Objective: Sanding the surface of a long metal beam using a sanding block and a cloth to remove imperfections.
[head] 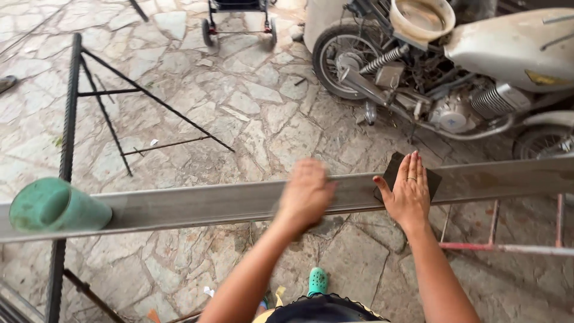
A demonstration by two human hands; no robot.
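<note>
A long grey metal beam (197, 203) lies across the view on stands. My left hand (306, 194) rests on its top face near the middle, fingers curled and blurred, with nothing visibly in it. My right hand (408, 190) lies flat, fingers together, pressing a dark sheet of sandpaper (396, 168) against the beam to the right of the left hand. A green plastic cup (52, 206) lies on its side on the beam's left end.
A black rebar trestle (70, 113) holds the beam at the left; a reddish metal stand (502, 245) sits at the right. A white motorcycle (454, 66) is parked behind the beam, a wheeled cart (239, 27) farther back. Stone paving lies underfoot.
</note>
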